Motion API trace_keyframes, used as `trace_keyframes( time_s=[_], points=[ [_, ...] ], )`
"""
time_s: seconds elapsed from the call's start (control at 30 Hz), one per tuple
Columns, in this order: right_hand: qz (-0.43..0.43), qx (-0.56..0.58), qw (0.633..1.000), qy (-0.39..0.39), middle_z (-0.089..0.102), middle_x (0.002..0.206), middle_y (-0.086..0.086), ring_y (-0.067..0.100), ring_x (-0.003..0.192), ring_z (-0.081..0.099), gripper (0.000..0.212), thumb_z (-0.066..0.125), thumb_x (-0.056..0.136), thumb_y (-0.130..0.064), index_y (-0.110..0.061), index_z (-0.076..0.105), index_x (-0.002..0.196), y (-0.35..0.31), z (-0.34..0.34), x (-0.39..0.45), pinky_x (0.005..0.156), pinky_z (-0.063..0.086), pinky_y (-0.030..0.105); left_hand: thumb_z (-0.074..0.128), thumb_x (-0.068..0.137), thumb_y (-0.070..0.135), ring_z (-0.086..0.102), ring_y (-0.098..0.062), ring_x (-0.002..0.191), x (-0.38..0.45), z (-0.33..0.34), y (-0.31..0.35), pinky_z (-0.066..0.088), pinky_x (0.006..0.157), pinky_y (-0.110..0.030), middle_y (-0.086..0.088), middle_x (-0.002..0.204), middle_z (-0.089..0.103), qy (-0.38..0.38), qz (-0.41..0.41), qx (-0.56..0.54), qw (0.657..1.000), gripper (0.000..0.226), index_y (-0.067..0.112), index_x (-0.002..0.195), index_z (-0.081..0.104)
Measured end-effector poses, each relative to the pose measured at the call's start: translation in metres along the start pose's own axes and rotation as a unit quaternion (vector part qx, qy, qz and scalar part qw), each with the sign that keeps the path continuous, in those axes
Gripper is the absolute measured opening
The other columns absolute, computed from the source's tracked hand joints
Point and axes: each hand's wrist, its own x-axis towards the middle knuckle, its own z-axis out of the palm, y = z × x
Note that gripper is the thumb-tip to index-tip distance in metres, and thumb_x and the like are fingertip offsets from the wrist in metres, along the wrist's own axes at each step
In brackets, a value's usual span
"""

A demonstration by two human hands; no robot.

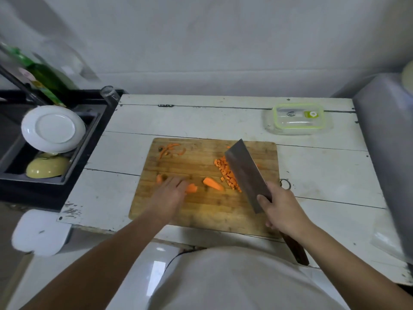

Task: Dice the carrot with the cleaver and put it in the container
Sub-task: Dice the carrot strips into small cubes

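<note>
Two hands: right hand (282,209) grip curls round cleaver (245,175); left hand (169,193) fingers flat on carrot (192,188).

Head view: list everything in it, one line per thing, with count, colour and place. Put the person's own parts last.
cutting board: one, brown wood, centre of table
diced carrot: one pile, orange, board's right side beside the blade
carrot pieces: several uncut, orange, mid board
carrot peels: a few, orange, board's far left corner
cleaver: one, steel blade, dark handle, above the dice
container: one, clear with green-rimmed lid, far right of table
table: one, white, worn
plate: one, white, in the dark rack at left
bowls: yellowish, under the plate
bottle: green, far left
left hand: on a carrot piece
right hand: grips the cleaver
</note>
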Motion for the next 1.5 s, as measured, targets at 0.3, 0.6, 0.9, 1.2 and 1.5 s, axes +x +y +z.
trace_keyframes(
  time_s=[0.3, 0.6, 0.9, 1.2, 1.5],
  points=[
    [0.042, 0.011, 0.998, 0.052, 0.062, 0.083, 0.001, 0.025, 0.044, 0.063, 0.010, 0.050, 0.101, -0.017, -0.026, 0.052, 0.105, -0.025, 0.034, -0.003, 0.041, 0.051, 0.031, 0.060, 0.097, 0.025, 0.055, -0.022, 0.122, 0.019, -0.011, -0.018, 0.043, 0.106, -0.044, 0.001, 0.128, 0.059, -0.058, 0.000, -0.034, 0.998, 0.030, 0.022, 0.126, 0.062],
    [0.066, -0.009, 0.996, 0.064, 0.064, 0.074, 0.003, 0.022, 0.042, 0.063, 0.018, 0.050, 0.100, -0.020, -0.027, 0.054, 0.117, -0.031, 0.059, -0.008, 0.046, 0.052, 0.036, 0.058, 0.096, 0.023, 0.044, -0.017, 0.120, 0.038, -0.021, -0.029, 0.037, 0.102, -0.036, 0.006, 0.121, 0.053, -0.130, 0.192, -0.042, 0.972, 0.023, 0.027, 0.118, 0.063],
    [0.101, 0.011, 0.990, 0.094, 0.061, 0.071, 0.012, 0.020, 0.038, 0.058, 0.009, 0.049, 0.099, -0.014, -0.017, 0.052, 0.091, -0.038, 0.048, -0.017, 0.038, 0.044, 0.029, 0.060, 0.100, 0.033, 0.044, -0.020, 0.129, 0.069, -0.023, 0.025, 0.038, 0.108, -0.036, 0.001, 0.132, 0.052, -0.091, 0.219, -0.035, 0.971, 0.036, 0.023, 0.134, 0.056],
    [0.058, -0.015, 0.996, 0.072, 0.060, 0.065, 0.004, 0.021, 0.042, 0.061, 0.023, 0.049, 0.099, -0.015, -0.037, 0.048, 0.090, -0.032, 0.042, -0.023, 0.042, 0.049, 0.035, 0.063, 0.098, 0.028, 0.055, -0.028, 0.111, 0.078, -0.046, -0.024, 0.047, 0.092, -0.039, -0.005, 0.110, 0.060, 0.011, -0.072, -0.123, 0.990, 0.014, 0.016, 0.105, 0.064],
    [0.018, -0.172, 0.985, -0.014, 0.065, 0.085, 0.002, 0.028, 0.078, 0.066, 0.012, 0.049, 0.098, -0.030, -0.037, 0.052, 0.108, -0.036, 0.064, -0.005, 0.067, 0.050, 0.036, 0.076, 0.082, 0.053, -0.010, -0.037, 0.151, 0.016, -0.026, 0.037, 0.026, 0.120, -0.052, -0.001, 0.151, 0.018, -0.173, -0.257, -0.237, 0.921, 0.082, 0.026, 0.145, 0.030]
  ],
)
